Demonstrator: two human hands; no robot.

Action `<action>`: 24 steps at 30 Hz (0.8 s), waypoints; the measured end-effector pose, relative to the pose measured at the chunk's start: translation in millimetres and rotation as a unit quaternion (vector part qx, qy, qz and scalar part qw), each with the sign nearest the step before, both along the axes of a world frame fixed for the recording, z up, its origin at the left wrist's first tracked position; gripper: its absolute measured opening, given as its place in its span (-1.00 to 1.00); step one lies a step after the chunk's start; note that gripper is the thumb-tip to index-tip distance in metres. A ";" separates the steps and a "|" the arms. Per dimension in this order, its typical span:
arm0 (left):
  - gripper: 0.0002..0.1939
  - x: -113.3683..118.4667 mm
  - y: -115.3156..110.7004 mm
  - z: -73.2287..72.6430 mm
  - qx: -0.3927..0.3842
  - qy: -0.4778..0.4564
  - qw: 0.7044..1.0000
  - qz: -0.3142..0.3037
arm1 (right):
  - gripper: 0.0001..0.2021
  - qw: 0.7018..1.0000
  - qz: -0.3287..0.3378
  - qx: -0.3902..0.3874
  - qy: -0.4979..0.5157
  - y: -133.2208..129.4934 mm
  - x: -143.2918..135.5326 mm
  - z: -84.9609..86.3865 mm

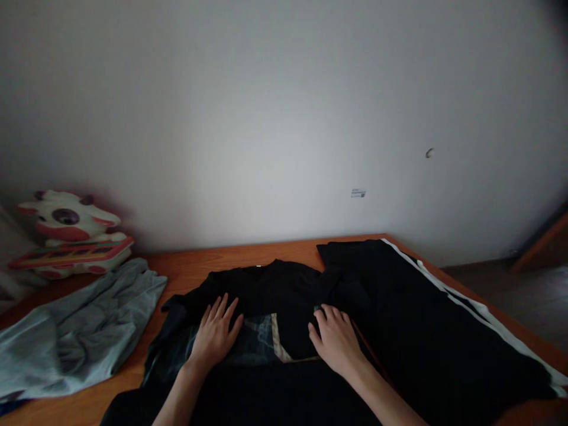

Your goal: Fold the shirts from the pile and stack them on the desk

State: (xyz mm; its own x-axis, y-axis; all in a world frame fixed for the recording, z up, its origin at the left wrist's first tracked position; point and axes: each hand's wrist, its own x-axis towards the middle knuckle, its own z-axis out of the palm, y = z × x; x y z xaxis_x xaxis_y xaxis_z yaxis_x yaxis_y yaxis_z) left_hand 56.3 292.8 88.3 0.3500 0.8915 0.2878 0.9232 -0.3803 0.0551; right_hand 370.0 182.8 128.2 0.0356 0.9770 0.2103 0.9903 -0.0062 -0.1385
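Observation:
A black shirt [293,290] with a dark printed panel and a pale strip is spread on the wooden table, its neckline toward the wall. My left hand [215,334] lies flat on its left part, over the printed panel, fingers spread. On the right part of the shirt rests my right hand [336,338], fingers apart and slightly bent, with a dark ring-like spot at one fingertip. Neither hand holds anything. Just right of the shirt lie black garments [412,331] with white stripes along the outer edge.
A crumpled grey garment [84,331] covers the table's left side. Behind it stands a cow-shaped toy with a keyboard [75,236]. The wooden table [199,255] meets a pale wall, which bears a small label [358,193] and a hook [429,153].

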 end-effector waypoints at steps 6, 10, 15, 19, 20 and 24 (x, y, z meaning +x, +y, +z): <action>-0.36 0.4 1.3 -2.5 0.002 0.018 1.000 -0.003 | -0.87 0.995 0.050 0.083 0.031 57.2 -25.2 8.3; -0.36 -0.4 2.9 -7.5 0.013 0.002 1.000 -0.006 | -0.90 0.992 0.077 0.078 0.067 100.1 -36.1 3.0; -0.40 0.1 2.9 -7.1 0.015 -0.016 1.000 -0.005 | -0.85 0.986 0.027 0.069 0.151 163.0 -43.4 -0.9; -0.42 0.9 1.9 -2.9 0.005 -0.024 1.000 -0.002 | -0.72 0.979 -0.025 0.065 0.194 205.6 -44.8 -7.1; -0.42 1.0 1.6 -2.1 0.003 -0.024 1.000 -0.002 | -0.68 0.976 -0.038 0.062 0.203 212.7 -45.2 -9.5; -0.44 1.1 0.9 -0.6 0.004 -0.027 1.000 -0.001 | -0.56 0.969 -0.069 0.046 0.231 226.6 -49.6 -19.4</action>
State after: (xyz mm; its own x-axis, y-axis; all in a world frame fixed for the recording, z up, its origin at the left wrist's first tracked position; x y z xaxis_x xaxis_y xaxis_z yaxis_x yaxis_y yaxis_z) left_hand 57.3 293.7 87.7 0.3352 0.8884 0.3136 0.9183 -0.3825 0.1020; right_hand 320.4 409.4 108.8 0.2752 0.9343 0.2268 0.8131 -0.1003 -0.5734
